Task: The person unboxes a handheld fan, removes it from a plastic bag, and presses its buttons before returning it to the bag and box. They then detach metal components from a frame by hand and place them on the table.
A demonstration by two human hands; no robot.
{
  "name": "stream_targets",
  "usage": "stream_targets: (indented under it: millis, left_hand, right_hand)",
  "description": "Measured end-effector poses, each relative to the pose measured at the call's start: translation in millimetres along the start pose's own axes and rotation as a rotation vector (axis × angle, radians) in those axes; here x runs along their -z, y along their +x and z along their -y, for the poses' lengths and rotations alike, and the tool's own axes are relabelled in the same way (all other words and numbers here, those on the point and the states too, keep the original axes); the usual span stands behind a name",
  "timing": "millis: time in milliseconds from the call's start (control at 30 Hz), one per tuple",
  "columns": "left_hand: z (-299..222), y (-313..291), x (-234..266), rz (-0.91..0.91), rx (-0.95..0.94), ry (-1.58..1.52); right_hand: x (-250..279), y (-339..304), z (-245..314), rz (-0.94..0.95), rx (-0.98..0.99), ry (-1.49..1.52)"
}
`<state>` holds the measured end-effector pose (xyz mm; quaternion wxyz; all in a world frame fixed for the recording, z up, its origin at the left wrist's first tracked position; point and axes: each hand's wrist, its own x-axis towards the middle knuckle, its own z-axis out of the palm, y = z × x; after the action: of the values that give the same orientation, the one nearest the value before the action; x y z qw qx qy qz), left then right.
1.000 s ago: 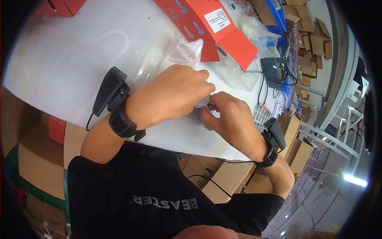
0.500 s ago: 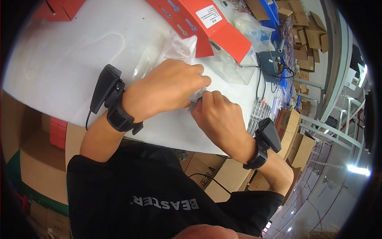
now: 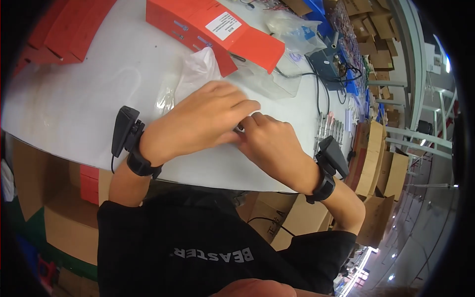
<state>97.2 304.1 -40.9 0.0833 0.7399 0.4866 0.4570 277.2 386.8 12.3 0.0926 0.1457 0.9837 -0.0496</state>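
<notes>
Over the near part of the white table, my left hand (image 3: 198,121) and my right hand (image 3: 274,146) meet with bent fingers. Between the fingertips shows a bit of a small dark, shiny object (image 3: 241,127); most of it is hidden, so I cannot tell its kind. Both hands are closed around that spot. A crumpled white plastic bag (image 3: 199,69) lies just beyond my left hand, partly covered by it. Next to the bag, a clear plastic wrapper (image 3: 165,99) catches the light.
An orange-red box (image 3: 198,22) with an open flap lies beyond the bag, near a clear bag (image 3: 272,79). More red boxes (image 3: 69,34) stand far left. Slim metal pieces (image 3: 330,127) lie right, by a dark blue device (image 3: 326,62) with black cables. Cardboard boxes (image 3: 69,218) sit below the table's edge.
White wrapping that showed between my fingers is no longer seen there; a small dark object shows instead. My hands stay together. The view has shifted, bringing more red boxes in at left.
</notes>
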Motion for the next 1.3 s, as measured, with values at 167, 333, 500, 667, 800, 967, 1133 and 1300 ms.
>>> stream_targets:
  millis: [167,333,500,667,800,967,1133,1300]
  left_hand:
    - [4,-6,-7,0.221,0.145,0.009]
    - [2,-1,-5,0.199,0.153,-0.034]
    - [5,1,-7,0.202,0.148,-0.059]
    - [4,3,-7,0.225,0.142,-0.058]
    - [6,3,-7,0.214,0.104,-0.046]
    - [7,5,-5,0.238,0.062,-0.046]
    - [7,6,-6,0.233,0.019,-0.034]
    - [9,7,-7,0.207,-0.051,-0.016]
  right_hand:
    - [-13,-1,12,-0.050,-0.008,-0.176]
    - [-18,-3,21,-0.061,0.045,-0.410]
    - [-18,-6,15,-0.064,0.091,-0.382]
    - [-11,-16,-19,-0.179,0.067,0.075]
    - [-1,-15,-34,-0.022,0.049,0.241]
    - [7,-9,-32,0.069,0.127,0.175]
    - [7,-4,-27,0.054,0.168,0.097]
    - [0,-6,-24,0.026,0.189,0.093]
